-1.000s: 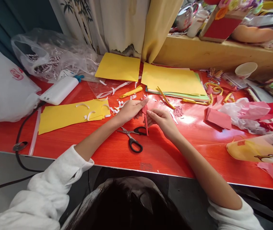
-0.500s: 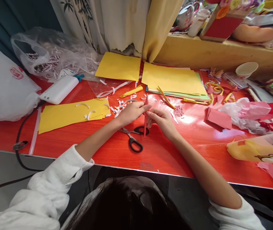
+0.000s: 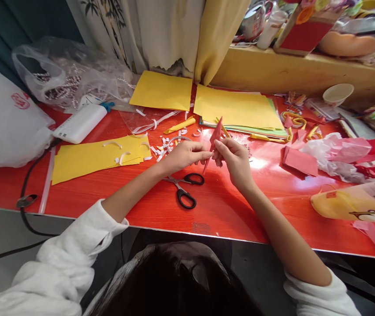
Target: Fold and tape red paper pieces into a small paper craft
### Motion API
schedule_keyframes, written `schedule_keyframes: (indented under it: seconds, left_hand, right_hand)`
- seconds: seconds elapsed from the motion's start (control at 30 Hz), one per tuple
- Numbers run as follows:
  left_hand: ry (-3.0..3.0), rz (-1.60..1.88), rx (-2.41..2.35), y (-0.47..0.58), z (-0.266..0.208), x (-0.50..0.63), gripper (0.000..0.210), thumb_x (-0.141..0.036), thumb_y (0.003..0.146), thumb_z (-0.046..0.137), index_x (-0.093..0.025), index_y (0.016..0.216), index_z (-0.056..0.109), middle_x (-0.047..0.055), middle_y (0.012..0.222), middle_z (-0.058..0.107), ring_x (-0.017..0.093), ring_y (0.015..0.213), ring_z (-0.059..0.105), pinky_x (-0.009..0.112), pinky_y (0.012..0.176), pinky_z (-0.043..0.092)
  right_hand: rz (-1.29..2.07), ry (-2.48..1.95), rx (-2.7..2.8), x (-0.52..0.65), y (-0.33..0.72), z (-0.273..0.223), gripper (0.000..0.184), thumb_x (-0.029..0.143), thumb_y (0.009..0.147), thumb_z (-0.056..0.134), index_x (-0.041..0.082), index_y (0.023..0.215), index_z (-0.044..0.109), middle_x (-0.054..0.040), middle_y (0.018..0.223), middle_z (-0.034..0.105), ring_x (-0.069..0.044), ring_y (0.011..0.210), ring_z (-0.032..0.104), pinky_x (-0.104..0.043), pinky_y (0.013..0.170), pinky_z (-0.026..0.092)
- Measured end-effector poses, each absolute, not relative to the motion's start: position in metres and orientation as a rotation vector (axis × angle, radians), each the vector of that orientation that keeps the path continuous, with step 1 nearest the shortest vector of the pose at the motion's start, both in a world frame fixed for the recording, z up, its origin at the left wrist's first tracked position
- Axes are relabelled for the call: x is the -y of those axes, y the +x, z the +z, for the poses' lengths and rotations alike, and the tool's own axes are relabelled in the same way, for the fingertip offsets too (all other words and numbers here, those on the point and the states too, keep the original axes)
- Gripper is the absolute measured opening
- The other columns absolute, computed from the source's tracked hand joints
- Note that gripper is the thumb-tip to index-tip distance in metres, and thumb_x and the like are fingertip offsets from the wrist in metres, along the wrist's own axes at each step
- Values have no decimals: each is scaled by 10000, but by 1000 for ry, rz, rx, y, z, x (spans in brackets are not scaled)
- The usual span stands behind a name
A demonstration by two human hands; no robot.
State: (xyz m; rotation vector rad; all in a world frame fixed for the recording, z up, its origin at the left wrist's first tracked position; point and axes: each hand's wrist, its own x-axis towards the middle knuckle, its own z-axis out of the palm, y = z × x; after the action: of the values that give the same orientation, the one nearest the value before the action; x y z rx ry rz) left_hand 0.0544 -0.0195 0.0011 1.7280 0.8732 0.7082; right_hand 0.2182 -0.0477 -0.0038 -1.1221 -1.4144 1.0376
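Observation:
A narrow folded piece of red paper (image 3: pixel 217 131) is held upright and tilted above the table, its pointed tip leaning to the upper right. My right hand (image 3: pixel 235 160) pinches it between thumb and fingers from the right side. From the left, my left hand (image 3: pixel 187 154) closes thumb and fingers on its lower part. Just below the hands lie scissors with black handles (image 3: pixel 186 199), their blades partly covered by my left wrist. White paper scraps (image 3: pixel 161 151) and a roll of clear tape (image 3: pixel 178 139) are by my left hand.
Yellow sheets (image 3: pixel 164 90) and a stack of coloured paper (image 3: pixel 240 107) lie at the back. Yellow strips (image 3: pixel 85 158) are at left, beside a white power bank (image 3: pixel 81 123). To the right are red paper squares (image 3: pixel 299 161), crumpled tissue (image 3: pixel 335 153) and a yellow package (image 3: pixel 351 204).
The red paper has moved up and right, and has turned from edge-on to a tilt showing its face. My right hand has shifted slightly up and right with it.

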Motion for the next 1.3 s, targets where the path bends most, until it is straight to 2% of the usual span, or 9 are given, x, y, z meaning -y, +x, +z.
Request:
schedule_keyframes:
  seconds: [0.2, 0.37, 0.6, 0.77, 0.97, 1.1, 1.3]
  left_hand:
    - [1679, 766, -845, 58, -2, 22, 294, -417, 788, 580, -136, 701, 576, -20, 645, 532, 70, 626, 478, 202, 592, 362]
    - [1692, 679, -854, 58, 1, 23, 323, -436, 796, 562, -131, 705, 618, 2, 668, 579, 80, 634, 497, 209, 597, 375]
    - [1720, 574, -862, 55, 2, 23, 283, -405, 777, 590, -132, 720, 640, 17, 714, 620, 95, 675, 520, 230, 651, 389]
    - [1630, 606, -853, 57, -3, 22, 292, -400, 757, 615, -113, 706, 632, 14, 664, 597, 89, 639, 522, 226, 632, 407]
    - [1627, 535, -856, 58, -4, 22, 332, -431, 760, 608, -106, 792, 668, 34, 743, 634, 94, 687, 543, 233, 667, 417]
    - [1648, 539, -888, 57, -4, 22, 313, -416, 755, 608, -111, 718, 668, 32, 677, 634, 94, 642, 533, 230, 636, 416]
    - [1583, 600, -889, 58, -8, 23, 235, -329, 746, 604, -128, 808, 707, 11, 619, 613, 80, 594, 530, 209, 598, 418]
  right_hand:
    - [1133, -1109, 1398, 45, 217, -5, 304, 442, 807, 606, 188, 661, 528, 29, 557, 505, -69, 457, 435, -225, 456, 357]
    - [1086, -1072, 1355, 46, 218, -6, 277, 387, 818, 610, 193, 646, 515, 36, 534, 473, -69, 461, 416, -227, 459, 338]
    - [1069, -1091, 1320, 47, 216, -7, 298, 441, 819, 591, 203, 660, 506, 29, 574, 485, -72, 470, 412, -231, 459, 345]
    - [1148, -1108, 1383, 44, 219, -6, 316, 469, 786, 621, 191, 672, 524, 33, 569, 485, -67, 461, 419, -224, 442, 328]
    - [1154, -1127, 1413, 44, 221, -6, 344, 400, 767, 670, 175, 600, 471, 46, 496, 453, -58, 440, 401, -214, 429, 285]
    - [1171, -1124, 1383, 43, 223, -4, 346, 409, 754, 682, 175, 609, 472, 48, 482, 458, -56, 425, 391, -215, 432, 298]
    - [1236, -1282, 1559, 40, 225, -3, 365, 422, 737, 691, 168, 594, 472, 32, 471, 491, -69, 443, 437, -211, 437, 307]
